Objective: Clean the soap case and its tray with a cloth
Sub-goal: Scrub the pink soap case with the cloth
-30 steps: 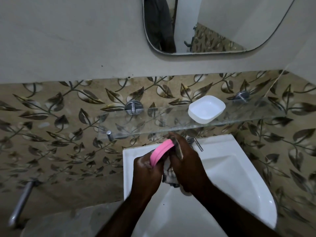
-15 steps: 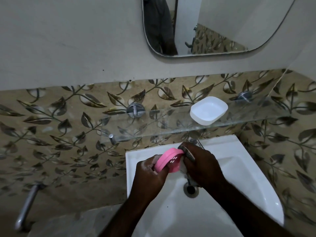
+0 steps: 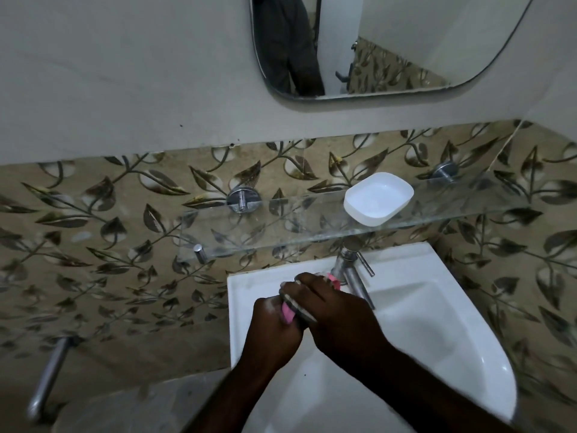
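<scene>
Left hand (image 3: 271,329): grip clamped round pink tray (image 3: 288,314) — held over the sink (image 3: 437,270), near the tap (image 3: 354,278).
Right hand (image 3: 338,317): grip curled on striped cloth (image 3: 298,304), cloth pressed against the tray.
Soap case (image 3: 378,198): white, open side up, on glass shelf (image 3: 265,242) — far right of the hands, well apart.

pink tray (image 3: 288,315): mostly covered by right hand (image 3: 337,317) | cloth (image 3: 301,309): sliver shows | mirror (image 3: 406,42): top cut off
</scene>
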Tool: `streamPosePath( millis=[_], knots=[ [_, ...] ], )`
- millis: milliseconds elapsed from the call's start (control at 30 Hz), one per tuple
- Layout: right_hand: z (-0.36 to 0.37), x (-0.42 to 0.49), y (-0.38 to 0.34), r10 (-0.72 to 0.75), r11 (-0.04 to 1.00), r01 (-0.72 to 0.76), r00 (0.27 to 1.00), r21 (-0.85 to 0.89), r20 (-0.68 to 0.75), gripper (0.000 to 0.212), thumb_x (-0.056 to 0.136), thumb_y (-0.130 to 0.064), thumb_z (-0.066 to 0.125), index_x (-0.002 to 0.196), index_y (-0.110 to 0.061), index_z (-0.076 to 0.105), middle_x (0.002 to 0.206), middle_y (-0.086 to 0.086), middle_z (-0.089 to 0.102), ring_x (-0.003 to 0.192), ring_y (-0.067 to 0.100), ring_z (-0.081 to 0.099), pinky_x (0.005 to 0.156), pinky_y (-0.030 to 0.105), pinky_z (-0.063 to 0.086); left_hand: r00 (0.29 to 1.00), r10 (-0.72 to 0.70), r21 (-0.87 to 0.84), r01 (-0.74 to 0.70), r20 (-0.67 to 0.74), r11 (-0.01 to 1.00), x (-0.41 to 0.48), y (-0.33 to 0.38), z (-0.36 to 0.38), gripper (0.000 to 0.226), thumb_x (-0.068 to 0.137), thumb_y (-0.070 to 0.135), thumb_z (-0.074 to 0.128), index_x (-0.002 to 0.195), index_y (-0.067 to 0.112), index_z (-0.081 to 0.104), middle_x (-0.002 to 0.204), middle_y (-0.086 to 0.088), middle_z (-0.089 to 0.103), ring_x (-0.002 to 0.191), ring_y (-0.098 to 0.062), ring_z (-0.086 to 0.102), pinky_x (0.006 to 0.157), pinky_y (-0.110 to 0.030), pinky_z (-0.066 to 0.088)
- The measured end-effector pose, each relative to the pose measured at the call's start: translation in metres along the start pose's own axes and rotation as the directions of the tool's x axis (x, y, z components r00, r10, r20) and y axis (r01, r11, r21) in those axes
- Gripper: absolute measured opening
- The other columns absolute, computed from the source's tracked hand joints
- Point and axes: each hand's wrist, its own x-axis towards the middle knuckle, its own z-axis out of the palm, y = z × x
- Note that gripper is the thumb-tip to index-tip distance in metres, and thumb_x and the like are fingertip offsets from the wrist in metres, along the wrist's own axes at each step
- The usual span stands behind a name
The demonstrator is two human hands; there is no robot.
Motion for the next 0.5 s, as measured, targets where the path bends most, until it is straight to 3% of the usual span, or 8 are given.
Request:
streamPosePath(
  millis=[67, 133, 167, 233, 367, 433, 500],
  knots=[
    [-0.001, 0.004, 0.013, 0.078, 0.992, -0.075, 0.996, 0.101, -0.036, 0.044, 0.087, -0.015, 0.058, 0.127, -0.031, 0.059, 0.130, -0.008, 0.061, 0.112, 0.014, 0.063, 0.072, 0.030, 0.058, 0.998, 0.056, -0.022, -0.057, -0.034, 0.998, -0.002, 0.002, 0.000, 0.010, 0.080, 0.032, 0.067, 0.076, 0.025, 0.073, 0.072, 0.004, 0.074, 0.068, -0.014, 0.072, 0.062, -0.037, 0.060],
    [-0.001, 0.009, 0.026, 0.219, 0.952, -0.203, 0.975, 0.229, -0.044, 0.045, 0.090, -0.013, 0.058, 0.132, -0.030, 0.057, 0.136, -0.008, 0.057, 0.120, 0.013, 0.058, 0.092, 0.030, 0.051, 0.990, 0.123, 0.002, -0.123, -0.066, 0.992, -0.003, 0.005, 0.000, 0.009, 0.078, 0.040, 0.064, 0.080, 0.036, 0.071, 0.074, 0.016, 0.072, 0.066, -0.003, 0.069, 0.060, -0.017, 0.053],
    [0.001, 0.010, 0.028, 0.251, 0.936, -0.235, 0.968, 0.263, -0.028, 0.045, 0.092, -0.013, 0.055, 0.134, -0.029, 0.055, 0.139, -0.007, 0.055, 0.124, 0.015, 0.055, 0.098, 0.031, 0.047, 0.988, 0.137, 0.007, -0.137, -0.074, 0.991, -0.002, 0.006, 0.000, 0.010, 0.077, 0.041, 0.064, 0.083, 0.036, 0.070, 0.074, 0.018, 0.072, 0.066, -0.001, 0.068, 0.060, -0.014, 0.051],
    [0.003, 0.008, 0.020, 0.223, 0.953, -0.216, 0.975, 0.214, -0.011, 0.046, 0.094, -0.015, 0.051, 0.138, -0.029, 0.050, 0.146, -0.005, 0.048, 0.126, 0.018, 0.054, 0.097, 0.035, 0.048, 0.987, 0.144, 0.011, -0.144, -0.065, 0.990, 0.000, 0.006, 0.000, 0.007, 0.077, 0.032, 0.065, 0.080, 0.035, 0.070, 0.072, 0.015, 0.072, 0.064, -0.004, 0.068, 0.059, -0.017, 0.052],
    [0.002, 0.002, 0.006, -0.063, 0.991, 0.056, 0.997, 0.120, 0.054, 0.062, 0.085, -0.018, 0.060, 0.141, -0.036, 0.040, 0.147, -0.005, 0.046, 0.116, 0.021, 0.061, 0.078, 0.039, 0.059, 0.978, 0.175, 0.018, -0.174, -0.113, 0.985, -0.004, 0.000, 0.000, 0.027, 0.076, 0.007, 0.061, 0.071, 0.034, 0.066, 0.061, 0.009, 0.068, 0.052, -0.003, 0.062, 0.050, -0.019, 0.048],
    [-0.003, 0.007, 0.020, -0.104, 0.981, 0.092, 0.993, 0.170, 0.059, 0.057, 0.087, -0.017, 0.061, 0.139, -0.035, 0.045, 0.144, -0.007, 0.049, 0.123, 0.016, 0.056, 0.084, 0.035, 0.057, 0.967, 0.200, 0.010, -0.201, -0.159, 0.979, -0.006, -0.001, 0.001, 0.015, 0.077, 0.014, 0.065, 0.078, 0.028, 0.068, 0.066, 0.004, 0.070, 0.055, -0.010, 0.066, 0.051, -0.026, 0.053],
    [-0.004, 0.010, 0.033, 0.010, 0.966, -0.002, 1.000, 0.257, -0.028, 0.047, 0.090, -0.008, 0.057, 0.135, -0.025, 0.054, 0.139, -0.007, 0.054, 0.128, 0.014, 0.052, 0.097, 0.029, 0.049, 0.955, 0.228, 0.028, -0.226, -0.189, 0.974, -0.005, -0.001, 0.002, 0.006, 0.079, 0.028, 0.065, 0.084, 0.029, 0.067, 0.071, 0.004, 0.070, 0.057, -0.012, 0.065, 0.053, -0.026, 0.053]
  ],
)
